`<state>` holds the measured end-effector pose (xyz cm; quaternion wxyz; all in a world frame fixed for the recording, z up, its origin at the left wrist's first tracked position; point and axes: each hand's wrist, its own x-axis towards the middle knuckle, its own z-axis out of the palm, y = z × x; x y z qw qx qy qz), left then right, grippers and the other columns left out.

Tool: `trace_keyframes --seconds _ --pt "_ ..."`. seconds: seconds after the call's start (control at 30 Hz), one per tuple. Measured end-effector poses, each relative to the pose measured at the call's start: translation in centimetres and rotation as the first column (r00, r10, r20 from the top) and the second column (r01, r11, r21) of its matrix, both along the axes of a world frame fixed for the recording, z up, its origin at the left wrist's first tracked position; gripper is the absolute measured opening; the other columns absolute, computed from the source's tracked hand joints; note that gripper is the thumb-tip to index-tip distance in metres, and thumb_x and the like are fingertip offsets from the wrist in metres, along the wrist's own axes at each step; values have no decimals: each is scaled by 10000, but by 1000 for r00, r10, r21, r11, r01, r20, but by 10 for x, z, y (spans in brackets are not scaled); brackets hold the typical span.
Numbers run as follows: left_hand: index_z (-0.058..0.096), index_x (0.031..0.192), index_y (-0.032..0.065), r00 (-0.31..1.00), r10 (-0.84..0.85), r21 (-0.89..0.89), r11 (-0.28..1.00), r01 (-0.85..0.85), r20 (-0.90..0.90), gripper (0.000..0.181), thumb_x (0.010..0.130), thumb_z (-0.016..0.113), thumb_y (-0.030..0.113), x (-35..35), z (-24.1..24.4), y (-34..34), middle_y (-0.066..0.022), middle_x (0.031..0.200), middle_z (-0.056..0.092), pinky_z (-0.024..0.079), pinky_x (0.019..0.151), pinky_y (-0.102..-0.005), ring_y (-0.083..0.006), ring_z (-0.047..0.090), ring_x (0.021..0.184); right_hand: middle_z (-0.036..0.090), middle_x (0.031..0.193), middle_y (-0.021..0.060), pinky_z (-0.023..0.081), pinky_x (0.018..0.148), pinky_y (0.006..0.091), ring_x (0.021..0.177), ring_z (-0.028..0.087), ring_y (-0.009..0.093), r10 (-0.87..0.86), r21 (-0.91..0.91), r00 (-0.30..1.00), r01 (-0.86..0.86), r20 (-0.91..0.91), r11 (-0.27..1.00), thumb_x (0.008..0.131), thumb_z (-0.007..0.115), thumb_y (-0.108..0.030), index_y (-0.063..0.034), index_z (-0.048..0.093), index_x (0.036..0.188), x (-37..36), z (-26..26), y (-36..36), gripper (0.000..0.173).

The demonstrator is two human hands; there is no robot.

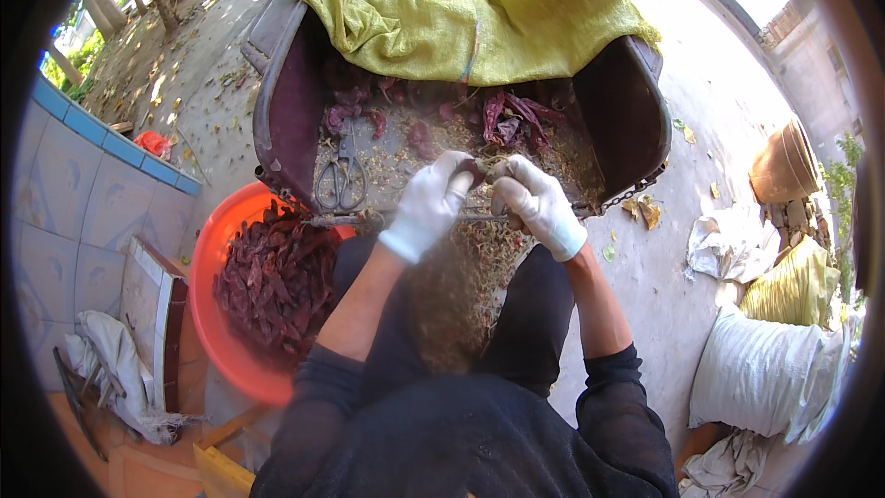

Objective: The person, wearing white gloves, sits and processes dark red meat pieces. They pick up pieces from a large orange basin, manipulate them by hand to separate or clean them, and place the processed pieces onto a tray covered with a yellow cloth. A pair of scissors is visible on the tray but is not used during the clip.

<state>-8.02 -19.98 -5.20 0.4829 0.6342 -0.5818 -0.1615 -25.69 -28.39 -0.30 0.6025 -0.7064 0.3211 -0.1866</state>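
Both hands wear white knit gloves and meet above the near part of an open cart bed (pixel 626 117). My left hand (pixel 430 200) grips a dark red dried chili pepper (pixel 473 171), mostly covered by the fingers. At the pepper's pale stem end (pixel 492 164), my right hand (pixel 536 202) pinches with thumb and fingers. Beyond the hands lies a small heap of wrinkled dried chilies (pixel 515 117) on the bed floor. Metal scissors (pixel 341 176) rest on the floor left of my left hand, among scattered seeds.
An orange plastic basin (pixel 207 311) heaped with dried chilies (pixel 276 283) stands at my left. Yellow woven sacking (pixel 470 14) covers the cart's far side. Stem debris (pixel 456 297) lies between my knees. Full white sacks (pixel 760 370) and a brown pot (pixel 783 162) stand at right.
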Motion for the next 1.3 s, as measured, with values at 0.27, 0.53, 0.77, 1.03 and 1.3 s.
trace_keyframes --seconds 0.27,0.53,0.77,1.03,1.3 --pt "543 1083 4 905 -321 218 897 385 -279 341 884 655 257 -29 4 36 -185 880 668 509 743 -364 -285 672 837 606 684 74 473 632 304 653 557 126 105 -124 987 -120 -121 985 954 590 -345 -15 648 943 -30 -25 20 335" --pt "581 901 20 717 -446 -10 852 523 -536 442 984 478 442 -34 -4 37 -22 714 568 452 602 -331 -171 560 642 516 578 -50 360 485 222 505 440 48 -55 482 991 -12 123 876 983 510 -407 -78 645 773 -33 -24 47 413" --pt "551 880 121 230 -85 -79 996 36 -969 495 935 487 608 -11 1 28 73 601 302 235 384 -206 -42 243 451 536 534 10 330 393 216 403 425 76 8 524 937 -203 350 827 983 521 -423 -106 582 746 -11 -23 30 400" --pt "551 881 118 -152 92 138 934 -329 -984 109 976 562 171 39 -13 10 65 632 362 276 436 -234 -58 316 511 653 908 147 513 761 434 856 646 340 -181 -724 943 -83 -279 685 874 630 -408 -99 653 938 86 -62 -29 317" --pt "622 1176 68 343 376 238 893 -382 -861 243 943 554 61 36 -7 13 7 816 612 449 496 -199 -43 487 593 649 890 155 509 745 434 838 643 343 -192 -700 973 49 -127 712 850 657 -291 -85 641 890 107 -92 -44 211"
